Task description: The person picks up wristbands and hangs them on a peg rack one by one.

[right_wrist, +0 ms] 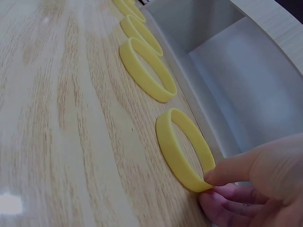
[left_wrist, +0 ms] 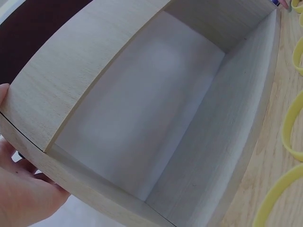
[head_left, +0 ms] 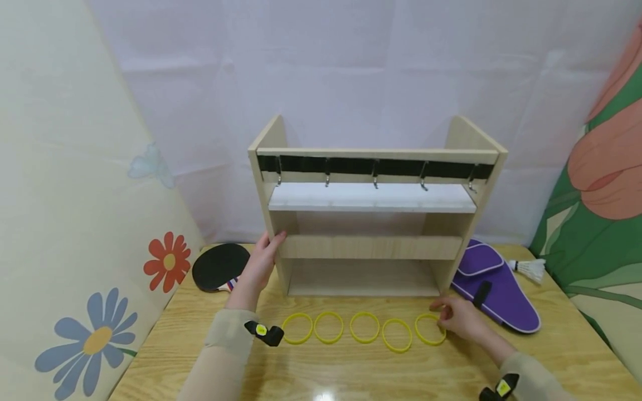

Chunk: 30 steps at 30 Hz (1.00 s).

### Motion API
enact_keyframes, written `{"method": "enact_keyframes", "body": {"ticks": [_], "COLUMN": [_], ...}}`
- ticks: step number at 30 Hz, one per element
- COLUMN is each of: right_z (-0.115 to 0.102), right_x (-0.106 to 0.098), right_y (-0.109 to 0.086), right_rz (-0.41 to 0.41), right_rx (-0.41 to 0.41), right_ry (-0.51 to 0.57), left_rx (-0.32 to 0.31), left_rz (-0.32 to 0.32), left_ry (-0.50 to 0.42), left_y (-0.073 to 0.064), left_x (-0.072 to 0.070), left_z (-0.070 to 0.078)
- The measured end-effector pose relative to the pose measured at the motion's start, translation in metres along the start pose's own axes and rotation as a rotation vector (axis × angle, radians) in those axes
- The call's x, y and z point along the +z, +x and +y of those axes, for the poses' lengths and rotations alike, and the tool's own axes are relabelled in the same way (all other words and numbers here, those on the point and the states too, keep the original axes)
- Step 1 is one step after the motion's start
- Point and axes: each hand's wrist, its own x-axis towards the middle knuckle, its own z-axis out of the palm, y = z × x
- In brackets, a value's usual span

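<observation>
My left hand (head_left: 258, 268) grips the left side panel of a pale wooden shelf unit (head_left: 371, 248); its thumb lies on the panel's front edge. In the left wrist view, fingers wrap behind that panel. On the table at the unit's right front, my right hand (head_left: 462, 319) pinches the rightmost yellow silicone wristband (right_wrist: 171, 147) between thumb and fingers at its near end in the right wrist view. The band lies flat on the table. Several matching wristbands, one of them the neighbouring wristband (right_wrist: 142, 75), lie in a row to its left, before the unit.
Several metal hooks (head_left: 375, 179) hang from a black strip (head_left: 351, 166) across the unit's upper rail. Left of it lies a black table tennis bat (head_left: 220, 266). A purple bat case (head_left: 501, 295) and a shuttlecock (head_left: 530, 269) lie to the right on the wooden table (head_left: 351, 373).
</observation>
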Motion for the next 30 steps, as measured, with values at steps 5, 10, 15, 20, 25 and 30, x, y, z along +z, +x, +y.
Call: {"method": "enact_keyframes", "body": {"ticks": [5, 10, 15, 20, 25, 30], "right_z": [-0.002, -0.01, -0.023, -0.04, -0.058, -0.075], "right_x": [-0.004, -0.014, -0.025, -0.034, -0.039, -0.041], "right_y": [0.001, 0.003, 0.005, 0.009, 0.012, 0.018], "right_rz": [0.014, -0.003, -0.017, -0.045, -0.079, -0.105], "right_rx": [0.013, 0.076, 0.083, 0.135, 0.183, 0.177], "right_ry": [-0.006, 0.024, 0.057, 0.182, 0.385, 0.497], "left_rx": [-0.007, -0.003, 0.0, 0.0, -0.003, 0.008], "left_rz": [0.011, 0.021, 0.022, 0.029, 0.036, 0.029], "left_ry": [0.006, 0.011, 0.011, 0.006, 0.005, 0.005], "left_y": [0.001, 0.001, 0.001, 0.001, 0.001, -0.001], "left_x": [0.001, 0.002, 0.002, 0.003, 0.003, 0.003], "left_z": [-0.001, -0.002, -0.003, -0.002, -0.002, -0.002]}}
